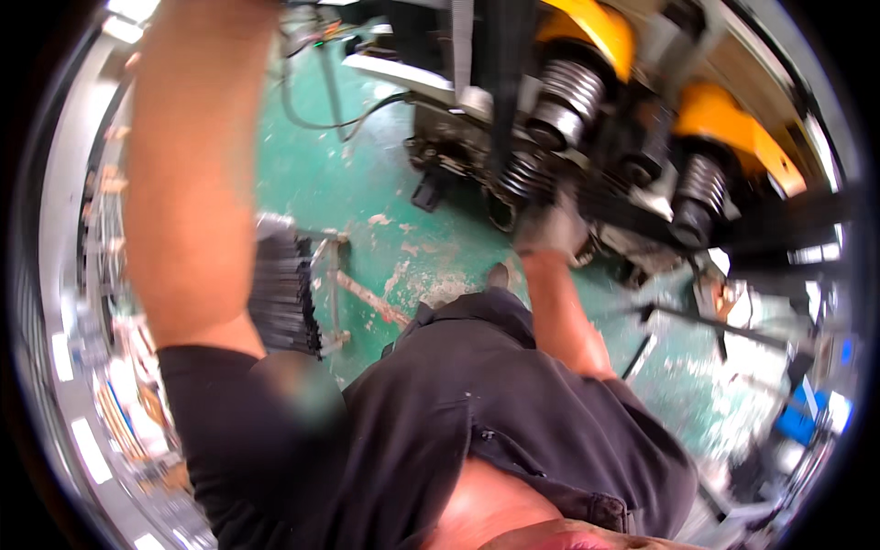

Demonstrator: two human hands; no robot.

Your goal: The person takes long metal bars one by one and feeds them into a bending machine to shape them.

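At the upper right, above a green floor (pixel 385 261), a machine (pixel 637 170) is standing with its yellow brackets (pixel 600 37) and ribbed metal cylinders (pixel 568 96) slanting downward. The right hand (pixel 555 225) is resting at the machine's dark lower parts, just below the nearer cylinders; its fingers are blurring into the shadow, so whether they are gripping or lying loose cannot be told. The left forearm (pixel 192 183) is rising along the left side and is running out past the upper edge, the left hand being out of view and its fingers' state unknown. The floor is showing pale, scuffed patches in its paint, both near the person's shoe (pixel 498 276) and toward the lower right. A cable (pixel 316 124) is looping beside the machine's left end. Near the left forearm, a bundle of dark strips (pixel 280 293) is lying beside a metal frame (pixel 332 293). Bright light strips (pixel 90 449) are lining the room's left edge, and a blue object (pixel 797 420) is sitting at the far right.
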